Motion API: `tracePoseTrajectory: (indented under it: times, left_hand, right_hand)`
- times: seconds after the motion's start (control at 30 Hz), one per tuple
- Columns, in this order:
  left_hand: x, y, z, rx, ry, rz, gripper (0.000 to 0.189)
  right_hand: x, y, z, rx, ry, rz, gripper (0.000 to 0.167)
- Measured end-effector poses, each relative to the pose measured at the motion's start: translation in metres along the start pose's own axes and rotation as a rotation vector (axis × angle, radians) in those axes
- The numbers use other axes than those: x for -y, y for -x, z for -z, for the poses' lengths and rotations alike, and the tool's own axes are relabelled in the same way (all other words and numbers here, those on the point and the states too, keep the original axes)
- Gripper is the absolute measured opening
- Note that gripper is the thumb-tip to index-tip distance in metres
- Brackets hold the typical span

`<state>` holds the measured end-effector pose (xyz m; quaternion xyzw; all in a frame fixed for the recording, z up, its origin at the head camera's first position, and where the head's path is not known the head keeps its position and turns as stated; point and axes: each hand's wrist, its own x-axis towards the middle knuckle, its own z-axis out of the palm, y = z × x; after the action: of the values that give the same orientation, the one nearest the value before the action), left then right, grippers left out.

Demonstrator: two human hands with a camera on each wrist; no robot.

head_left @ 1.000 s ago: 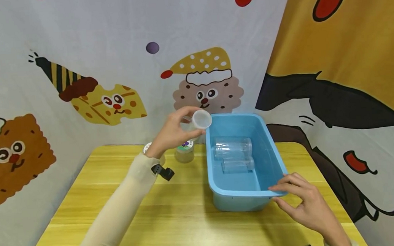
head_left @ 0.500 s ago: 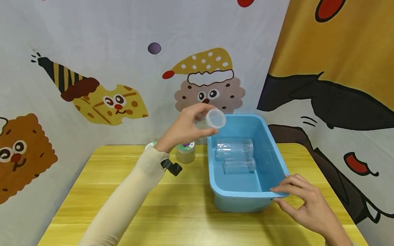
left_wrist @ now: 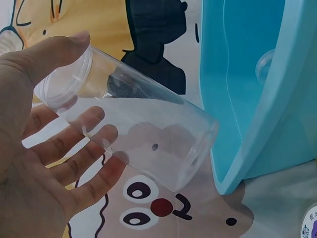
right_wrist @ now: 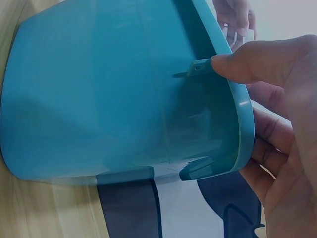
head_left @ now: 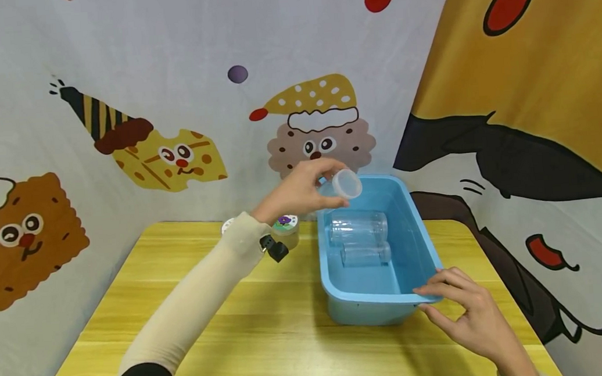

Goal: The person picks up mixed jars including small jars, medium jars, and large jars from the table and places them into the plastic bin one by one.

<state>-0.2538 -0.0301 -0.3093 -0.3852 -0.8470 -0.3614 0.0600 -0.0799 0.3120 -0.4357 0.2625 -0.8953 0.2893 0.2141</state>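
Note:
My left hand (head_left: 306,189) grips a clear plastic jar (left_wrist: 148,119) with a translucent white lid (head_left: 347,183), tilted on its side over the back left corner of a light blue plastic bin (head_left: 347,295). In the left wrist view the thumb and fingers curl round the jar's lidded end. Two clear jars lie on their sides inside the bin, a larger jar (head_left: 358,226) behind a smaller jar (head_left: 365,254). At the bin's front right corner my right hand (head_left: 467,310) pinches the rim, thumb (right_wrist: 237,64) below and fingers over the top.
Left of the bin, on the wood-grain table (head_left: 270,341), stands a small jar (head_left: 287,235) with a printed lid. Another white lid (head_left: 227,225) shows partly behind the left wrist. A cartoon-printed cloth (head_left: 176,57) hangs behind the table.
My left hand has carried the lidded jar to the right, from beside the bin's left rim to over its back left corner. The right hand has stayed at the rim.

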Motion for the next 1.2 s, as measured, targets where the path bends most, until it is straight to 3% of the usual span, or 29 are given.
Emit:
tracePoseTrajectory:
  times: [0.33,0.57,0.87,1.2]
  left_hand:
    - [0.0,-0.01,-0.009,0.046,0.007,-0.013,0.062]
    - [0.002,-0.009,-0.01,0.082,0.026,0.041,0.075]
    - [0.008,0.002,-0.001,0.021,0.041,0.1,0.081]
    - [0.019,0.017,0.008,-0.054,0.041,0.126,0.088]
  right_hand:
    - [-0.001,0.0,0.0,-0.001,0.005,-0.002,0.045]
    - [-0.002,0.001,-0.001,0.0,0.004,-0.002,0.045]
    - [-0.004,0.002,-0.003,-0.03,-0.026,0.055,0.049]
    - [-0.002,0.001,-0.003,-0.027,-0.033,0.043,0.049]
